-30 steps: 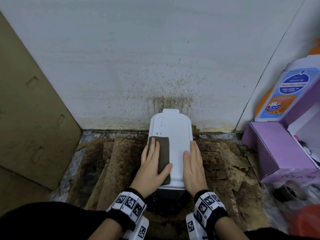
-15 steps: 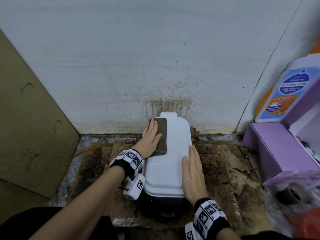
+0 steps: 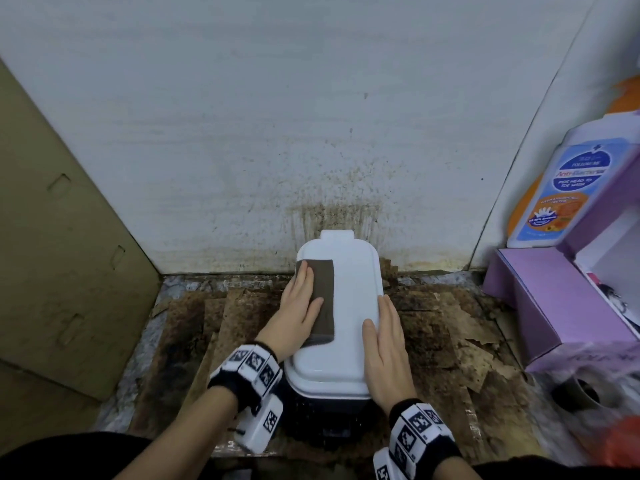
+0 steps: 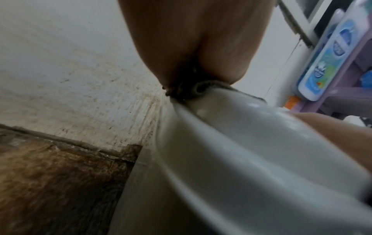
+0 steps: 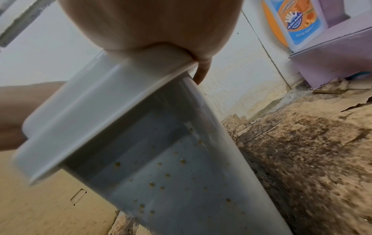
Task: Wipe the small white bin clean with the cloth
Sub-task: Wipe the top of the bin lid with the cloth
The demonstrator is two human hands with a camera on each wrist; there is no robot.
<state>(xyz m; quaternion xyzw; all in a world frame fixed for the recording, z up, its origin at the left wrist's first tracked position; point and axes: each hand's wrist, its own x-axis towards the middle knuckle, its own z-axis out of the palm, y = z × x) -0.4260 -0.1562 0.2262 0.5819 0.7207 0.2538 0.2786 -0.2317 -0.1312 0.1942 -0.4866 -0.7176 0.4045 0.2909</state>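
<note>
Left hand pressed cloth flat on bin lid, fingers straight; right hand lay flat, open, on lid's right edge.

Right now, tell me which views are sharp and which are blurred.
Head view: mostly sharp on the cloth and bin lid, edges bowed by the wide lens. Left wrist view: lid and left hand blurred. Right wrist view: spots on the bin's side readable, lid rim smeared.

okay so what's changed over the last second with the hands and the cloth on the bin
The left hand pushed the brown cloth up the white bin's lid to its far end, then drew it partway back. It presses the cloth flat throughout. The right hand stayed on the lid's right edge; the bin did not move.
</note>
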